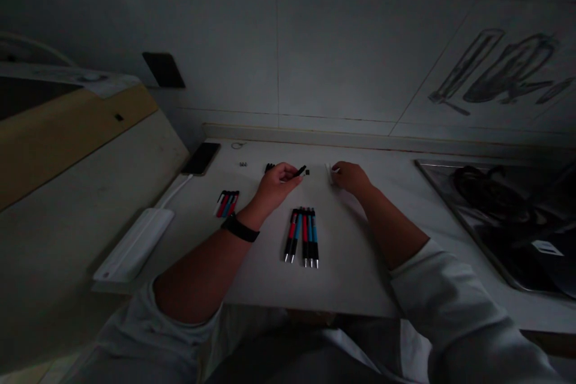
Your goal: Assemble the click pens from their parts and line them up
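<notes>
My left hand [279,181], with a dark band on its wrist, pinches a small black pen part [302,171] between thumb and fingers. To the right, my right hand [350,176] has its fingers closed on thin white sticks [329,173] that look like pen refills; whether they are lifted I cannot tell. A tiny dark piece [307,172] lies just beyond my left fingertips. Small black parts [269,167] show behind my left hand, partly hidden. Nearer to me lie several red and blue pens [305,237] side by side, silver tips towards me.
Several short coloured pen barrels [227,204] lie left of my wrist. Tiny springs [243,164] and a thin loop [238,145] sit farther back. A phone [201,159] and a white power strip [134,246] are at left. A metal-rimmed cooktop [468,234] borders the right.
</notes>
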{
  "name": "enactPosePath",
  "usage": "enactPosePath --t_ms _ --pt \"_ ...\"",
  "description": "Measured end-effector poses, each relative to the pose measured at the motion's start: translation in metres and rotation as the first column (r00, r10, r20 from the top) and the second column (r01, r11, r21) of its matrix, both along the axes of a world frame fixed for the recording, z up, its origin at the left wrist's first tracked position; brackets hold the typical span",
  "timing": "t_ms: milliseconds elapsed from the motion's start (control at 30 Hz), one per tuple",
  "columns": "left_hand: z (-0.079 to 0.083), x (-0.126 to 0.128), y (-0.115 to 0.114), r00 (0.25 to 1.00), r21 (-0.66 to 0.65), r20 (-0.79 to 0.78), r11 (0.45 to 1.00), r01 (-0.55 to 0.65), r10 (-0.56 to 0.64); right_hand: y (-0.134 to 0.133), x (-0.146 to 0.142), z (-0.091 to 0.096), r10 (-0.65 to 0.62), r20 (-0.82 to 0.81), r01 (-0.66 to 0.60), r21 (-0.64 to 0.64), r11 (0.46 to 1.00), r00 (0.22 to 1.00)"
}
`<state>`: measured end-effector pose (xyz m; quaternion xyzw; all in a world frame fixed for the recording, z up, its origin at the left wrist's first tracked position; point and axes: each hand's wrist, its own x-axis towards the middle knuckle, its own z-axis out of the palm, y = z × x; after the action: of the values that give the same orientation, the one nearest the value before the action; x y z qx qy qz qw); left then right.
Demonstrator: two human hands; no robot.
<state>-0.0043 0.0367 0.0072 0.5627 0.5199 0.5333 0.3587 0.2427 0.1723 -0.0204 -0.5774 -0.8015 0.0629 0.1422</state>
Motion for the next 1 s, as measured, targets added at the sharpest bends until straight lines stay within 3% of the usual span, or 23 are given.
enactPosePath --t_ms 200,333,533,633,700,800,867,1000 --pt "-0.001 0.000 0.001 0.998 0.004 0.067 1.000 0.016 -0.017 -0.002 -0.002 0.007 0.020 0.052 -0.015 -0.105 0.994 0.998" --pt "-0.001 0.000 0.001 0.995 0.006 0.097 1.000 0.018 -0.019 -0.007 -0.003 0.011 0.050 0.043 -0.046 -0.088 0.995 0.998" --pt "0.000 -0.001 0.001 0.990 0.000 0.141 1.000 0.026 -0.026 -0.013 -0.002 0.016 0.068 -0.066 -0.070 -0.037 0.997 0.996" --pt "0.001 0.000 0.000 0.980 -0.016 0.200 1.000 0.027 -0.023 -0.020 -0.007 0.027 0.074 -0.215 -0.074 0.011 0.997 0.974" --pt "0.003 0.001 -0.001 0.969 -0.030 0.248 0.999 0.026 -0.018 -0.028 -0.016 0.038 0.134 -0.398 -0.163 -0.039 0.986 0.907" --pt "0.006 0.003 -0.002 0.946 -0.041 0.325 0.999 0.026 -0.011 -0.044 -0.037 0.052 0.208 -0.640 -0.404 -0.175 0.898 0.740" --pt "0.008 0.003 -0.003 0.933 -0.035 0.359 0.999 0.021 -0.007 -0.053 -0.051 0.059 0.225 -0.713 -0.483 -0.180 0.857 0.665" --pt "0.009 0.002 -0.002 0.925 0.000 0.380 1.000 0.002 -0.002 -0.063 -0.070 0.066 0.215 -0.784 -0.534 -0.169 0.828 0.582"
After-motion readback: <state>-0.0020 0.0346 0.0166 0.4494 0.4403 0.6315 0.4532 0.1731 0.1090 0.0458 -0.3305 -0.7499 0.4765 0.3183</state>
